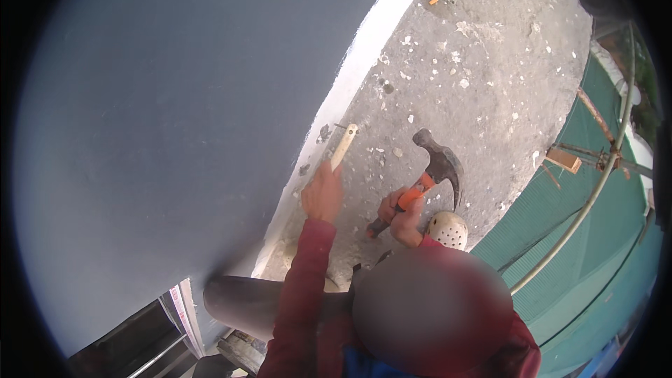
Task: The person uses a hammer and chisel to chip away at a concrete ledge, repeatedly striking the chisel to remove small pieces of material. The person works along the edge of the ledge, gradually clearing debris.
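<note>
In my left hand point(323, 194), closed, is a pale narrow stick point(343, 147). Its far end has a dark hole, and a thin metal pin sticks out there toward the wall's white band point(329, 107). Dark chipped patches point(323, 133) mark that band beside the stick. My right hand point(404, 218) grips the claw hammer point(443, 162) by its orange and black handle. The hammer's dark head is raised to the right of the stick, apart from it. Part of the handle is hidden behind my fingers.
A blue-grey wall point(161, 119) rises on the left. White chips and a cigarette butt point(434, 1) lie on the concrete floor point(490, 84). A perforated pale shoe point(448, 229) is beside my right arm. Poles point(595, 196) and green netting point(560, 259) stand along the right side.
</note>
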